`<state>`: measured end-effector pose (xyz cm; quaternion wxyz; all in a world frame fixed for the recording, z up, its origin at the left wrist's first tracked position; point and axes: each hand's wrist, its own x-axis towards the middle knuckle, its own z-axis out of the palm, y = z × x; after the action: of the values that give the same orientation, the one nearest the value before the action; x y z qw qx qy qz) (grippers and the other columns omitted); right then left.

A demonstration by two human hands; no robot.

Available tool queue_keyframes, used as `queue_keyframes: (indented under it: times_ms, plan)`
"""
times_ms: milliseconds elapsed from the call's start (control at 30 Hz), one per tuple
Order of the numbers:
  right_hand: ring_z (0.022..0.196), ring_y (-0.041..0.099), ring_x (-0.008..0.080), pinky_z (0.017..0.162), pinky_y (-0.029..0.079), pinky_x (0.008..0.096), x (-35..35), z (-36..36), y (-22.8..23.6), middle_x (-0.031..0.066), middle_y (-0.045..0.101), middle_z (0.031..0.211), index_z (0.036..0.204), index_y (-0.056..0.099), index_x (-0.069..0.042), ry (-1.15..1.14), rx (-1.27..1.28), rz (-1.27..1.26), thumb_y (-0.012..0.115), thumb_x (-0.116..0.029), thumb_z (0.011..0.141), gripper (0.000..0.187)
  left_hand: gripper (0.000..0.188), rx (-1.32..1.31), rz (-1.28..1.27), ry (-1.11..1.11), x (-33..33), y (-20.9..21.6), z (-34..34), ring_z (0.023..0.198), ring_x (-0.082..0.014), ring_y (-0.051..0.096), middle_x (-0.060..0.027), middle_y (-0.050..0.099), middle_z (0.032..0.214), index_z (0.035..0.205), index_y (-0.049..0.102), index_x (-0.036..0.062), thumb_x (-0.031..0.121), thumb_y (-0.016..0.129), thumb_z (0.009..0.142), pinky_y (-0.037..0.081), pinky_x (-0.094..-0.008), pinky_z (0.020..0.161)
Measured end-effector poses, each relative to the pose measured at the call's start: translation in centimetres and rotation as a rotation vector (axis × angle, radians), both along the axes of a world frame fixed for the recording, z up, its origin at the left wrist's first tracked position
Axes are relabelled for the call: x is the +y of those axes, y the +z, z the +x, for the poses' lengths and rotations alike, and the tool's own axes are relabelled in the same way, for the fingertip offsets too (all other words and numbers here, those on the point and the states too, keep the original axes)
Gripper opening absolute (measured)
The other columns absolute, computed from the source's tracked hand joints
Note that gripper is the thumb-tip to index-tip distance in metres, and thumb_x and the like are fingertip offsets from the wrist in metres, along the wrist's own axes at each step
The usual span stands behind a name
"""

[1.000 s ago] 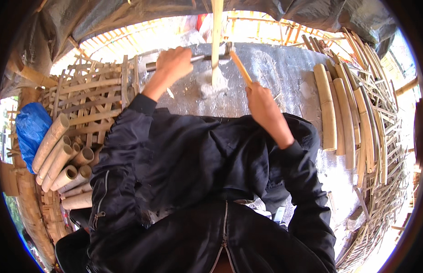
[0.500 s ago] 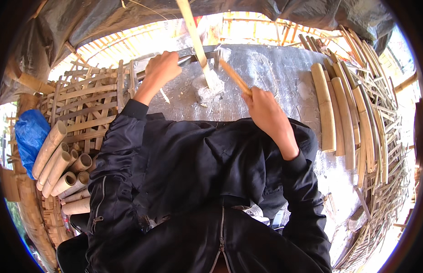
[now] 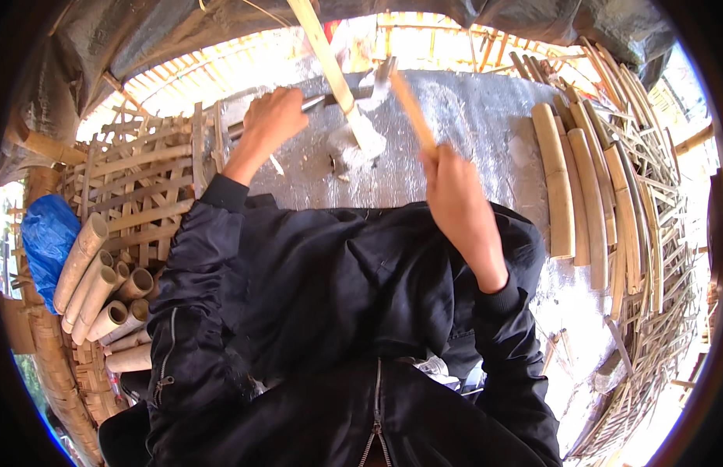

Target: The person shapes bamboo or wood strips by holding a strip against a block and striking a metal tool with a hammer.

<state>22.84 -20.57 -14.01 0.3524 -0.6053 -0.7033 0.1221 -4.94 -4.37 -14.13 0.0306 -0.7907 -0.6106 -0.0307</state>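
Note:
My left hand (image 3: 274,117) is closed in a fist around the handle of a long knife; the handle is hidden in my fingers. To the right, the knife's dark blade (image 3: 363,93) crosses a pale bamboo strip (image 3: 324,58); whether it is sunk into the strip I cannot tell. The strip stands slanted, its lower end against a greyish block (image 3: 354,158) on the floor sheet. My right hand (image 3: 459,191) grips the wooden handle of a hammer (image 3: 414,113). The hammer's metal head is up beyond the blade's end, apart from it and slightly blurred.
Split bamboo lengths (image 3: 554,183) lie at the right beside a heap of thin strips (image 3: 657,226). At the left are a woven bamboo lattice (image 3: 143,167), several cut bamboo tubes (image 3: 81,249) and a blue plastic bag (image 3: 46,241). Dark sheeting (image 3: 175,35) hangs overhead.
The hammer has swung up and away from the blade's end, where its head was before. My left hand and the knife have stayed nearly in place.

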Motion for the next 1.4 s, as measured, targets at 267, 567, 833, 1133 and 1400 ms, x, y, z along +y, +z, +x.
queue_keyframes:
  times_ms: [267,567,833,1133,1400]
  plan:
    - [0.076,0.065,0.0528,0.068,0.051,0.0597,1.6,-1.0,-8.4,0.0326,0.063,0.073,0.105,0.050,0.008,0.038,-0.090,0.134,0.057,-0.013,0.103,0.022,0.028,0.014,-0.065,0.004,0.6,0.2,0.4,0.100,-0.0455,0.071,-0.0256,0.072,0.107,0.104,0.071,-0.0012,0.012,0.060,0.081,0.057,-0.0544,0.087]
    - [0.075,0.060,0.0550,0.064,0.044,0.0605,0.9,0.6,0.1,0.0339,0.061,0.074,0.094,0.050,0.005,-0.083,0.156,-0.107,0.055,-0.020,0.107,0.028,0.030,0.065,-0.097,0.066,-0.1,-0.3,-1.3,0.109,-0.0455,0.067,-0.0253,0.069,0.117,0.107,0.071,0.0012,0.012,0.057,0.083,0.053,-0.0539,0.093]
    - [0.063,0.061,0.0484,0.054,0.046,0.0504,3.2,5.9,-14.0,0.0296,0.061,0.069,0.084,0.052,0.006,-0.255,0.280,-0.250,0.057,-0.025,0.106,0.038,0.023,0.087,0.046,0.012,-1.0,2.4,-0.9,0.098,-0.0410,0.071,-0.0219,0.073,0.106,0.099,0.073,0.0034,0.013,0.060,0.084,0.056,-0.0517,0.083]
    - [0.044,0.038,0.0052,0.037,0.029,0.0256,2.8,2.7,-14.0,-0.0035,0.043,0.062,0.095,0.049,-0.006,-0.037,0.886,-0.675,0.054,-0.023,0.108,0.022,0.028,0.373,-0.040,-0.014,0.8,4.9,1.4,0.100,-0.0403,0.071,-0.0223,0.073,0.105,0.103,0.075,0.0042,0.011,0.060,0.079,0.055,-0.0510,0.084]
    - [0.039,0.050,0.0140,0.036,0.037,0.0335,2.6,3.1,-14.9,0.0043,0.054,0.058,0.089,0.056,0.002,-0.123,0.886,-0.631,0.055,-0.025,0.104,0.030,0.032,0.303,-0.017,-0.055,1.6,4.3,4.2,0.101,-0.0424,0.070,-0.0242,0.072,0.107,0.106,0.073,0.0032,0.011,0.059,0.078,0.054,-0.0519,0.084]
